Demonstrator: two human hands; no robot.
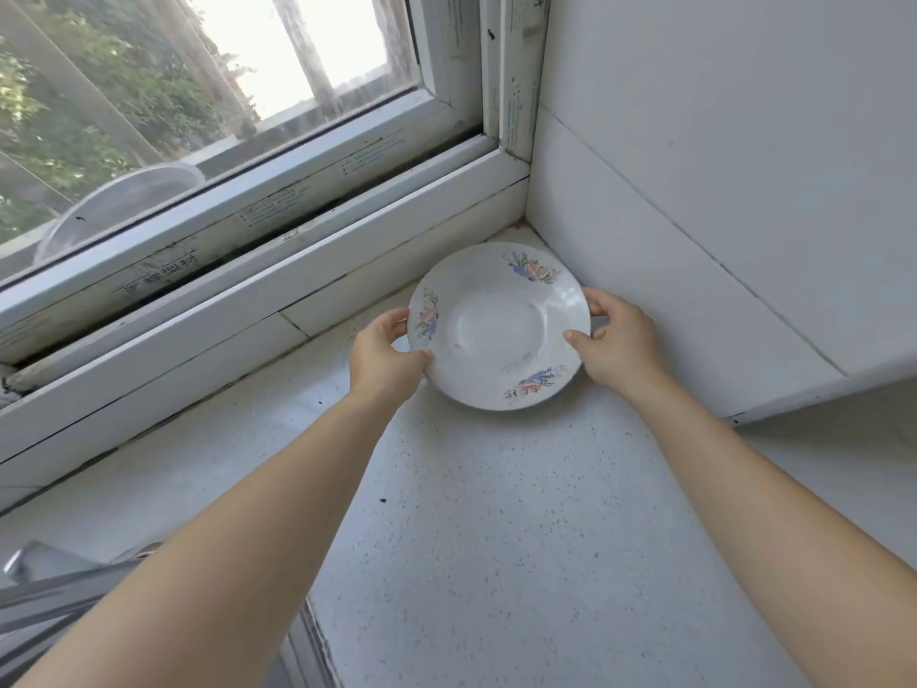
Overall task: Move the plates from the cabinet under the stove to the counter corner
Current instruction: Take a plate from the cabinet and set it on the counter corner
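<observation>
A white deep plate [496, 330] with pink and blue flower prints on its rim sits in the far corner of the speckled white counter [496, 513], close to the window sill and the tiled wall. My left hand [384, 355] grips its left rim, thumb on top and fingers curled underneath. My right hand [613, 340] grips the right rim the same way. Whether the plate rests on the counter or hovers just above it is unclear. The cabinet under the stove is out of view.
A white window frame [248, 240] runs along the back left of the counter. A white tiled wall [719, 191] closes the right side. A metal sink edge [59, 588] shows at the lower left. A clear plastic tub [119, 201] stands outside the glass.
</observation>
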